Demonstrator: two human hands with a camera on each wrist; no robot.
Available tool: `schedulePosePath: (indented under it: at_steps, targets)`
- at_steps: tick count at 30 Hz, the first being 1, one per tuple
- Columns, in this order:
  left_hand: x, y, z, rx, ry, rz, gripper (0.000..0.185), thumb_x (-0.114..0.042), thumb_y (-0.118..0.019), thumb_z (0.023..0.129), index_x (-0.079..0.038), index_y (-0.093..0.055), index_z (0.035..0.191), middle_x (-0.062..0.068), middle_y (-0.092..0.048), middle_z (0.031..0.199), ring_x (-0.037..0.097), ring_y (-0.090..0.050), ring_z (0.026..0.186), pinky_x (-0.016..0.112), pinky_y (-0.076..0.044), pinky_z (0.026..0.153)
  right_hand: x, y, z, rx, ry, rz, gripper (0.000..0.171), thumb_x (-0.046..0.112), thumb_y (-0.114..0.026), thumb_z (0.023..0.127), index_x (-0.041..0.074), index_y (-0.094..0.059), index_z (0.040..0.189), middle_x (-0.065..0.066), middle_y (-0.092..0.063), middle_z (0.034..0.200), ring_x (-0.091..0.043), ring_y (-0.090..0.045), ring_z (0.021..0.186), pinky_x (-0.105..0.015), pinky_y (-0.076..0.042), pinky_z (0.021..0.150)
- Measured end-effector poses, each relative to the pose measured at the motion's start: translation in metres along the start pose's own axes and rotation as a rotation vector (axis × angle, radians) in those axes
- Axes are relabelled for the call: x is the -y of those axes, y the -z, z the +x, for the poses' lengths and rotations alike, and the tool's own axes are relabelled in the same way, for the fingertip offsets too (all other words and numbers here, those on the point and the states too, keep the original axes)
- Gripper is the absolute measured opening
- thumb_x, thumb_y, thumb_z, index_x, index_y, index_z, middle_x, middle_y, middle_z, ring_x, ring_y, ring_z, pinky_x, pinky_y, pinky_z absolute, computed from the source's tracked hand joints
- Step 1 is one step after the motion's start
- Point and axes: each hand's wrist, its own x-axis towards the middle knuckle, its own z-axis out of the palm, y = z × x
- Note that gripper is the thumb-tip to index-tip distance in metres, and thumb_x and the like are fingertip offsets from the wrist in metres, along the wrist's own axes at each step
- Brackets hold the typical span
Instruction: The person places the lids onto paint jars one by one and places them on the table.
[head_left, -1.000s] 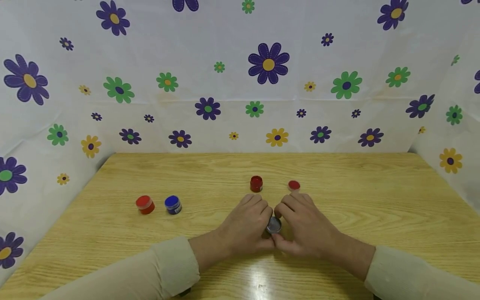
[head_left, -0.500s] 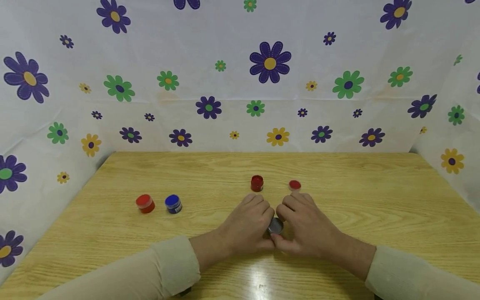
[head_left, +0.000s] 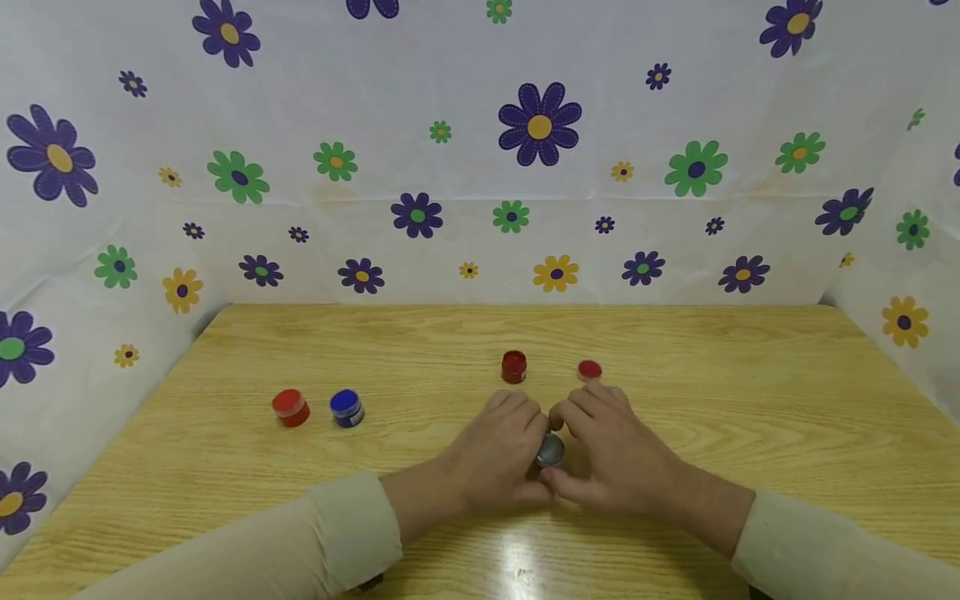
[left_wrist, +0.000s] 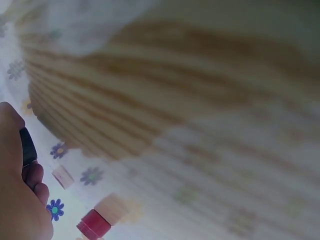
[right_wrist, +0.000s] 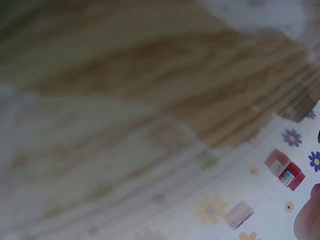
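Low over the table, between the two hands, is a small paint jar (head_left: 551,451) with a round grey top. The left hand (head_left: 491,454) grips its side from the left, fingers curled round it. With thumb and forefinger at the edge of the top, the right hand (head_left: 618,454) holds it from the right. In the left wrist view a dark part of the jar (left_wrist: 28,146) shows beside the curled fingers. Just beyond the hands stands an uncovered jar of dark red paint (head_left: 513,367), with a red lid (head_left: 589,370) lying to its right.
To the left on the wooden table (head_left: 420,333) stand a covered red jar (head_left: 290,408) and a covered blue jar (head_left: 347,408). A white cloth with printed flowers (head_left: 465,175) hangs behind the table and along both sides.
The right thumb and forefinger have shifted slightly at the edge of the jar's top, and the jar's tilt has changed a little. The left hand and the other jars stay where they were.
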Motion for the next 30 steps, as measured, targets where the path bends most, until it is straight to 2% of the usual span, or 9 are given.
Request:
schedulePosePath:
  at_steps: [3, 11, 30]
  targets:
    - [0.0016, -0.0008, -0.0003, -0.015, 0.014, -0.019, 0.041, -0.051, -0.071, 0.079, -0.014, -0.061, 0.091, -0.006, -0.056, 0.083, 0.013, -0.048, 0.082, 0.028, -0.041, 0.082, -0.0004, 0.0003, 0.0008, 0.015, 0.014, 0.009, 0.038, 0.045, -0.07, 0.079, 0.019, -0.059, 0.105, 0.008, -0.055, 0.097, -0.008, -0.039, 0.091, -0.036, -0.036, 0.087]
    - [0.0031, -0.0012, 0.0001, -0.055, 0.012, -0.028, 0.035, -0.044, -0.072, 0.074, -0.014, -0.062, 0.089, -0.006, -0.056, 0.081, 0.013, -0.046, 0.079, 0.028, -0.04, 0.08, -0.0001, -0.0005, 0.0011, 0.005, 0.035, 0.0, 0.034, 0.036, -0.07, 0.077, 0.017, -0.061, 0.104, 0.01, -0.054, 0.097, -0.008, -0.039, 0.092, -0.033, -0.035, 0.086]
    - [0.0012, 0.0012, 0.0006, -0.063, 0.006, 0.039, 0.038, -0.052, -0.073, 0.074, -0.017, -0.06, 0.079, -0.007, -0.055, 0.077, 0.012, -0.044, 0.075, 0.028, -0.039, 0.077, 0.0001, -0.0012, 0.0007, 0.008, 0.044, -0.027, 0.031, 0.038, -0.071, 0.078, 0.018, -0.059, 0.098, 0.013, -0.049, 0.091, -0.008, -0.038, 0.089, -0.034, -0.035, 0.087]
